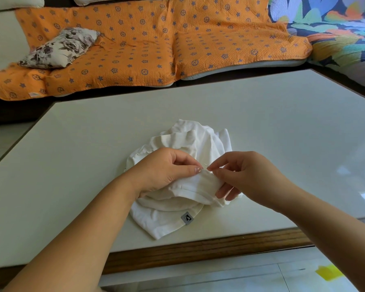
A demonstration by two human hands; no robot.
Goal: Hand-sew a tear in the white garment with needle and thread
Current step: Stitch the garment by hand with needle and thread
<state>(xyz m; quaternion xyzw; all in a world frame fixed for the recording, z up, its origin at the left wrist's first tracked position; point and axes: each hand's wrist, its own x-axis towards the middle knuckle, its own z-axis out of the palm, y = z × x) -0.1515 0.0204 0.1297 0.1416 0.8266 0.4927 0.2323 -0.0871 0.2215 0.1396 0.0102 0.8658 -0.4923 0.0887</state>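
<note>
From the head view, the white garment (183,165) is lying bunched on the pale desk (93,144); the left hand (167,169) is pinching a raised fold; the right hand (238,173) is pinching the needle (206,165) just above that fold, fingertips nearly meeting.

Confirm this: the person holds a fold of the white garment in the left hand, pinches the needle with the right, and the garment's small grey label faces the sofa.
One detail is wrong. The head view shows the grey label on the hem of the white garment nearest the person, facing away from the sofa. The left hand does hold the fold, and the right hand pinches the needle.
</note>
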